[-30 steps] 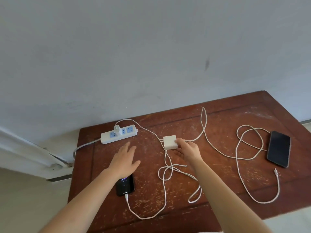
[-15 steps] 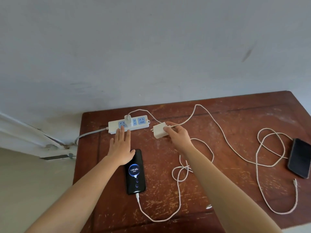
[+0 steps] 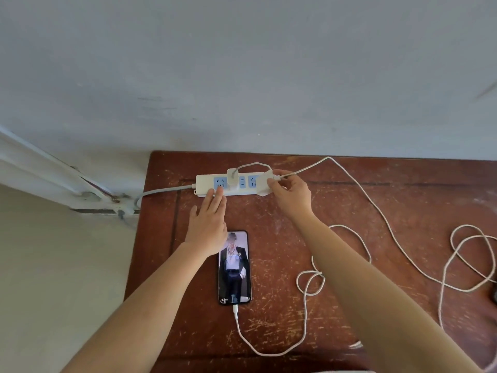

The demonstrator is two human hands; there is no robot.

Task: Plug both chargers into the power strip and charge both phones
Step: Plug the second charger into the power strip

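A white power strip (image 3: pixel 207 184) lies at the table's far left edge, with blue sockets. One white charger (image 3: pixel 233 180) stands plugged into its middle. Its cable (image 3: pixel 269 352) runs round to a phone (image 3: pixel 234 267) with a lit screen, lying below the strip. My right hand (image 3: pixel 291 193) is shut on the second white charger (image 3: pixel 264 184), holding it tilted at the strip's right end socket. My left hand (image 3: pixel 208 219) lies flat, fingertips pressing the strip's front left. The second charger's long cable (image 3: pixel 387 224) trails off right in loops. The second phone is out of view.
The worn red-brown wooden table (image 3: pixel 349 200) stands against a grey wall. The strip's grey lead (image 3: pixel 161 190) runs off the left edge toward a white pipe (image 3: pixel 40 168). A dark object (image 3: pixel 494 296) peeks in at the right edge. The floor lies to the left.
My right hand carried the second charger left and up to the strip's right end. My left hand slid forward onto the strip. The phone screen changed from a charging animation to a picture.
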